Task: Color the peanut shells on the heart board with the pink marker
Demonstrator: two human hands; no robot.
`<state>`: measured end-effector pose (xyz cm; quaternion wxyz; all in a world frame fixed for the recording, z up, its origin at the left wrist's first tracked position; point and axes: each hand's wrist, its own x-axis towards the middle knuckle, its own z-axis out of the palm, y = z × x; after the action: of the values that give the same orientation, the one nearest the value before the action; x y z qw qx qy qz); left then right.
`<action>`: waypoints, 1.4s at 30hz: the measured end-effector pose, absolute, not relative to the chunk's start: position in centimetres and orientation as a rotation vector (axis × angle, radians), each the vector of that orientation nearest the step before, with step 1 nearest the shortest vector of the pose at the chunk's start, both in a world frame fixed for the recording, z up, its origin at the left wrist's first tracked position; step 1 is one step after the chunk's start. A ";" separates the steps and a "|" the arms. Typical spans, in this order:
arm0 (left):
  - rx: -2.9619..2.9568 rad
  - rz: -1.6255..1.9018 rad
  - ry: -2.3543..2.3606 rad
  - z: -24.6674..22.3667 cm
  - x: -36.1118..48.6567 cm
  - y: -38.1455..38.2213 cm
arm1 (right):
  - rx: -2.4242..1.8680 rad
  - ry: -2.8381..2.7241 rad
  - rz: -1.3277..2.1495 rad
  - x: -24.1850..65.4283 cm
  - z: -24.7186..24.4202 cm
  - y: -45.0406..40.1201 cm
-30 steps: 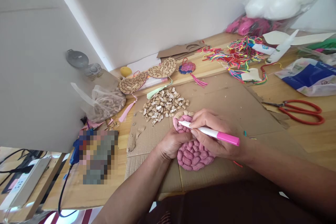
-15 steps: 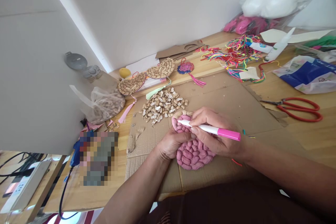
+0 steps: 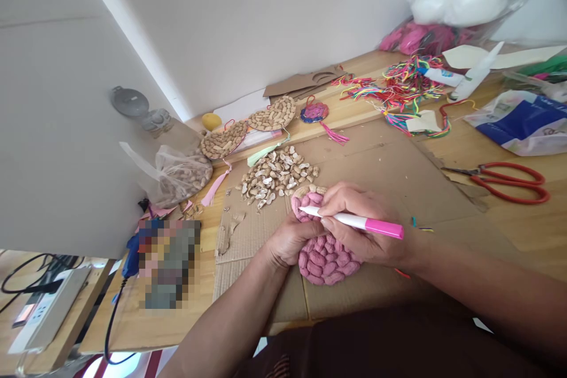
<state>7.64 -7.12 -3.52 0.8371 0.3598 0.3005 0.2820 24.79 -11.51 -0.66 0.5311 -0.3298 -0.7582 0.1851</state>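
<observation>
A craft piece covered in peanut shells [image 3: 330, 263], mostly coloured pink, is gripped at its left edge by my left hand [image 3: 292, 241], thumb lying across it. Its far top edge still shows a few tan shells. In my right hand [image 3: 361, 218] a white marker with a pink end [image 3: 354, 221] is held like a pen, its tip touching the pink shells near the top. My right hand hides the right part of the piece. Beyond it lies a heap of loose peanut shells [image 3: 279, 174] on the cardboard sheet [image 3: 354, 150].
Red-handled scissors [image 3: 509, 180] lie at the right, near a blue and white packet [image 3: 522, 124]. Colourful threads [image 3: 407, 85] and glue bottles [image 3: 476, 74] are behind. Two shell-covered discs [image 3: 272, 115] and a bag of peanuts [image 3: 186, 174] stand at left, with a blue corded tool [image 3: 132, 254].
The marker tip has shifted very slightly down over the pink shells. Both hands keep their hold, and the view has moved a little.
</observation>
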 end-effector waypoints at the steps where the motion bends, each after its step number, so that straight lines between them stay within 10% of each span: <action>1: 0.758 0.599 0.636 -3.5 7.7 -7.1 | -0.782 -1.805 0.451 24.8 -0.7 -11.5; 42: 0.722 0.633 0.691 -3.7 7.4 -7.0 | -0.780 -1.832 0.438 24.6 -0.6 -11.3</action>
<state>7.43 -6.99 -3.74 0.8302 0.3404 0.3256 0.2982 24.64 -11.31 -0.59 0.5240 -0.3259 -0.7653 0.1828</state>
